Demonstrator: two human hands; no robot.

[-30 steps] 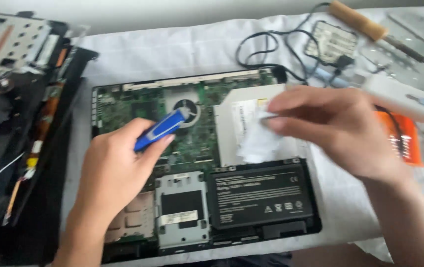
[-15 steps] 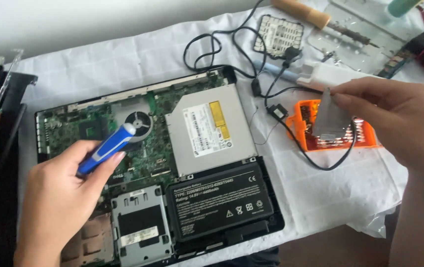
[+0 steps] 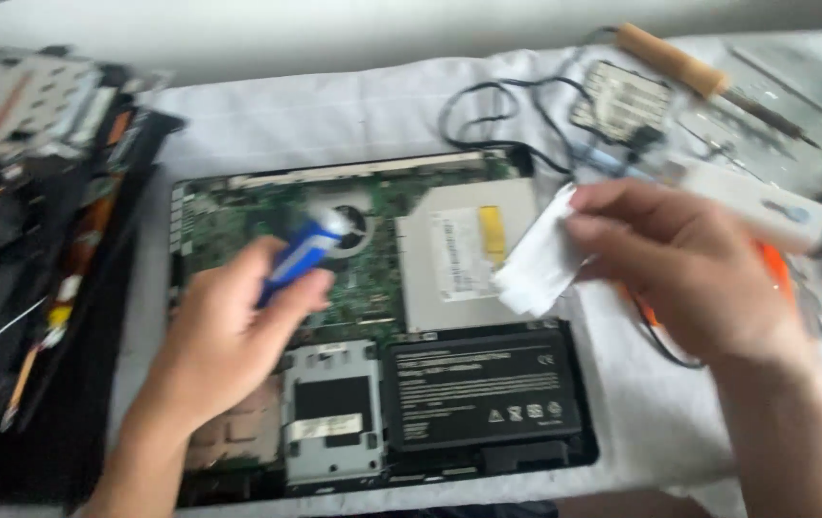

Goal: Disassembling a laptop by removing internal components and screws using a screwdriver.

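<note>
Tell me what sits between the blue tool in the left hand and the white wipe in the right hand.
In the head view, the silver optical drive lies between the blue tool and white wipe, beside the round fan.

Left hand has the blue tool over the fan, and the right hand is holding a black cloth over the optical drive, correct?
Not quite. In the head view the cloth in the right hand is white, not black. The rest stands: it is over the optical drive, and the left hand holds the blue tool over the fan.

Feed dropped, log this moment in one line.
left hand: holds blue tool over laptop | right hand: holds white wipe
</note>
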